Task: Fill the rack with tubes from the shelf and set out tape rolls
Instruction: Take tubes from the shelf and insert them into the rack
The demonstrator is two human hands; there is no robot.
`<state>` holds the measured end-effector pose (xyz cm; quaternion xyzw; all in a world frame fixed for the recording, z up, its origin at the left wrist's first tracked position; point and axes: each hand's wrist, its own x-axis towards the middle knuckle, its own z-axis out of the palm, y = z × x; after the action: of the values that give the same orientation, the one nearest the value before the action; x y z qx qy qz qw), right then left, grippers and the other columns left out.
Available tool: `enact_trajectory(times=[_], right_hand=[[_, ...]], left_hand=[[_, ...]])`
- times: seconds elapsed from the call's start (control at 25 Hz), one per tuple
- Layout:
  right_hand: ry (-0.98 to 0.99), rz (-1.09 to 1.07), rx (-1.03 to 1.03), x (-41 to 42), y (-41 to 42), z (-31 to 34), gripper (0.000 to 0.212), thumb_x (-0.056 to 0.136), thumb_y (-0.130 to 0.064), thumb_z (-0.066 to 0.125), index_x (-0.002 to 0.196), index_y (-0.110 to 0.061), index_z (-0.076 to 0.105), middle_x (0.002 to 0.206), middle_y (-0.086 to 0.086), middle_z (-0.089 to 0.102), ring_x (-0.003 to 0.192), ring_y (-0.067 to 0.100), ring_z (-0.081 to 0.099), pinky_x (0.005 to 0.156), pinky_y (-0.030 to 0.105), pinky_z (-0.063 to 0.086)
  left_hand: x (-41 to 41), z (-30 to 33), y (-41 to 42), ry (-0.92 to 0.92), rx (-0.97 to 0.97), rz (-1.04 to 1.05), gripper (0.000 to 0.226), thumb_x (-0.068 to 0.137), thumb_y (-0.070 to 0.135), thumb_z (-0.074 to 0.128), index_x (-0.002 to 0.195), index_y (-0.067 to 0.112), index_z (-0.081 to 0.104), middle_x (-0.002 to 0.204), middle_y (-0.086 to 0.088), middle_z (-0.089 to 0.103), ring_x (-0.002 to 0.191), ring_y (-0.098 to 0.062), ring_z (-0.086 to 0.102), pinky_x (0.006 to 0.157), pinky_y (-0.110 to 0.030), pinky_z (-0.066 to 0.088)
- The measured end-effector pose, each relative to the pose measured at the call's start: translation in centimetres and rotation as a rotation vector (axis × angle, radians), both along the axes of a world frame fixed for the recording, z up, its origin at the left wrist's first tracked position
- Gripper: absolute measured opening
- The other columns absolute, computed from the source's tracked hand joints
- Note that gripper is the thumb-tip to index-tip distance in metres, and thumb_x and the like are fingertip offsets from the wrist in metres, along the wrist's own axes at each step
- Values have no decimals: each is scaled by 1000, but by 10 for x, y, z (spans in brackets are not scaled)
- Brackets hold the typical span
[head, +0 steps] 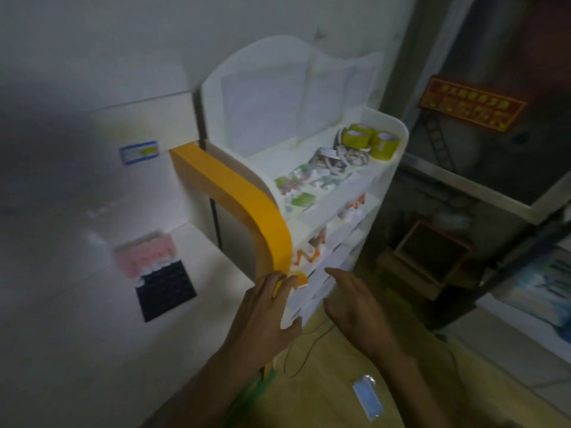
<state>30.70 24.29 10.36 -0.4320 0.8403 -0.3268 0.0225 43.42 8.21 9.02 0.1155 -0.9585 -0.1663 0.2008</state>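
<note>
Left hand [265, 307]: fingers spreading flat on the shelf [309, 242] edge, steadying it.
Right hand [355, 304]: fingers hanging wide, holding nothing.
Rack [165, 287]: lying left of both hands (blurred).
Tape rolls [369, 140]: sitting beyond the fingertips.

A black rack [165, 290] with a grid of holes lies flat on the white desk, a blurred pink block, possibly tubes, touching its far edge. Two yellow-green tape rolls [369, 139] stand on the shelf [398, 156] top's far right corner.
</note>
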Motion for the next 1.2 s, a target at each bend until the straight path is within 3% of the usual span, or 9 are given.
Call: enact_trajectory(times=[0.2, 0.32, 0.44, 0.56, 0.76, 0.92, 1.04, 1.2], right_hand=[[-34, -20, 33, -79, 39, -9, 52, 91, -40, 59, 138, -39, 37, 144, -16, 40, 125, -5, 35, 100, 5, 21], [-37, 31, 39, -125, 45, -15, 51, 91, -41, 59, 138, -36, 39, 144, -15, 42, 123, -7, 34, 94, -2, 16], [-88, 67, 34, -162, 42, -17, 51, 91, -42, 59, 137, -38, 39, 145, -15, 41, 129, 4, 40, 102, 12, 26], [-98, 101, 29, -203, 27, -20, 52, 90, -42, 60, 137, -37, 40, 145, -13, 42, 130, 8, 42, 105, 23, 32], [-99, 173, 37, -268, -25, -29, 52, 90, -40, 60, 137, -31, 41, 145, -11, 42, 128, 5, 39, 105, 21, 27], [-68, 268, 31, -316, -85, -35, 52, 88, -32, 66, 135, -26, 46, 140, -4, 50, 126, 12, 46, 106, 26, 36], [-19, 366, 27, -343, -127, -38, 51, 88, -35, 61, 135, -20, 48, 134, 0, 54, 122, 16, 50, 103, 37, 44], [-14, 484, 72, -358, -181, -42, 55, 85, -35, 59, 137, -19, 47, 134, 2, 54, 122, 20, 50, 102, 40, 45]], left_hand=[[-80, -2, 52, 0, 47, 54, 65, 72, 52, 67, 128, 26, 47, 120, 4, 56, 108, -13, 50, 85, -30, 50], [-121, -3, 64, 33, 66, 134, 64, 75, 56, 57, 130, 23, 48, 124, 1, 58, 113, -18, 54, 91, -34, 49], [-153, 0, 58, -8, 93, 213, 62, 73, 49, 63, 128, 27, 47, 121, 6, 56, 109, -15, 52, 92, -32, 48], [-184, 1, 44, -62, 116, 275, 63, 75, 51, 52, 134, 31, 41, 128, 11, 48, 115, -11, 43, 97, -31, 44], [-239, -2, 9, 3, 173, 335, 60, 86, 43, 56, 139, 20, 43, 139, 2, 45, 127, -17, 41, 101, -26, 30], [-278, -15, -41, 21, 198, 384, 68, 81, 59, 49, 135, 18, 47, 134, -1, 50, 122, -22, 44, 100, -35, 39], [-289, -23, -73, 9, 175, 467, 71, 76, 55, 52, 137, 19, 44, 134, -3, 50, 122, -25, 45, 97, -39, 44], [-290, -24, -104, 1, 169, 616, 69, 74, 49, 56, 135, 18, 47, 131, -5, 53, 121, -28, 49, 96, -42, 46]])
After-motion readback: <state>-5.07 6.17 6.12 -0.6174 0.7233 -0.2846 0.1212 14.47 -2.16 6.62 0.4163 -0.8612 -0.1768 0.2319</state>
